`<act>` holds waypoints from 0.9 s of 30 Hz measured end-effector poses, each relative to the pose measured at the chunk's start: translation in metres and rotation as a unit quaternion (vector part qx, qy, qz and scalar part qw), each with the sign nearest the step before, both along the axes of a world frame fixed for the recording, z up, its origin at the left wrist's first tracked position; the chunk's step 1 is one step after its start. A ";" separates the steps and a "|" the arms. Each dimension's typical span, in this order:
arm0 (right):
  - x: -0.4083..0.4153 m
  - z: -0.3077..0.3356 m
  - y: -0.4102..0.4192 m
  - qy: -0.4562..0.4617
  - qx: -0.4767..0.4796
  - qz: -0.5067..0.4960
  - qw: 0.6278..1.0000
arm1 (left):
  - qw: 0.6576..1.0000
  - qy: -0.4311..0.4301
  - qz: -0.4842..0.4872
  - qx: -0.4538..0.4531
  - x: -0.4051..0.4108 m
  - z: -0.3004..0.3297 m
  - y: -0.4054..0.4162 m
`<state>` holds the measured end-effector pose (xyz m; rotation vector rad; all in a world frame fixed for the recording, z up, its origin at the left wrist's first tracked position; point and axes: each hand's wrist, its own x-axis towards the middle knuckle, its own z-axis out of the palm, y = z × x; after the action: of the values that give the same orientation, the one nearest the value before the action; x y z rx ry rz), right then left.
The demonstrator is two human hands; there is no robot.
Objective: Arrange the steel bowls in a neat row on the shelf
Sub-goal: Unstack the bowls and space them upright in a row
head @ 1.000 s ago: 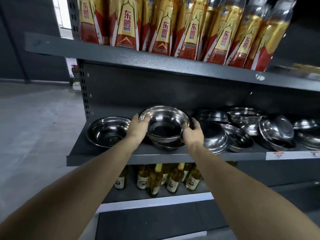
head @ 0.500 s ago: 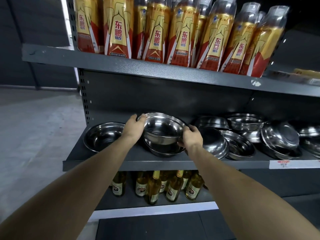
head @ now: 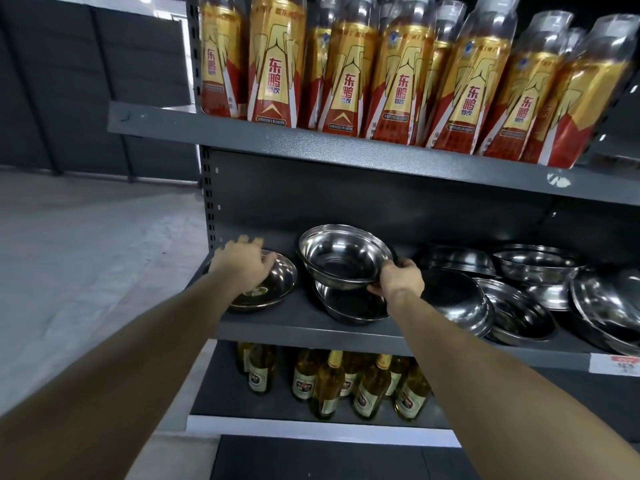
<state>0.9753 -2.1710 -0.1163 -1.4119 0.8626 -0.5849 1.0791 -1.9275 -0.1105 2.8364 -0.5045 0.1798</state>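
A person's right hand point(head: 398, 278) gripped the rim of a steel bowl point(head: 343, 258), fingers curled under its right edge, holding it tilted above a second bowl point(head: 349, 306) that sat on the grey middle shelf point(head: 304, 327). The left hand point(head: 244, 261) hovered with fingers spread and loose, holding nothing, over a third bowl point(head: 277, 285) at the shelf's left end; whether it touched the metal could not be told. More bowls point(head: 519, 306) lay jumbled and overlapping to the right, some tipped on edge. Red-and-gold drink bottles point(head: 398, 77) lined the top shelf point(head: 311, 140), and glass bottles point(head: 329, 382) stood on the shelf below. A price tag point(head: 614, 364) was fixed to the middle shelf's front edge at right.
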 end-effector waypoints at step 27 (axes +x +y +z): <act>0.083 -0.042 0.133 0.064 -0.100 0.153 0.981 | 0.992 -0.023 0.066 0.101 0.009 -0.021 0.127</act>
<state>1.0585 -2.0379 -0.1585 -1.7421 0.6816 -0.3561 1.0882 -1.8009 -0.1318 3.0719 -0.3635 0.2321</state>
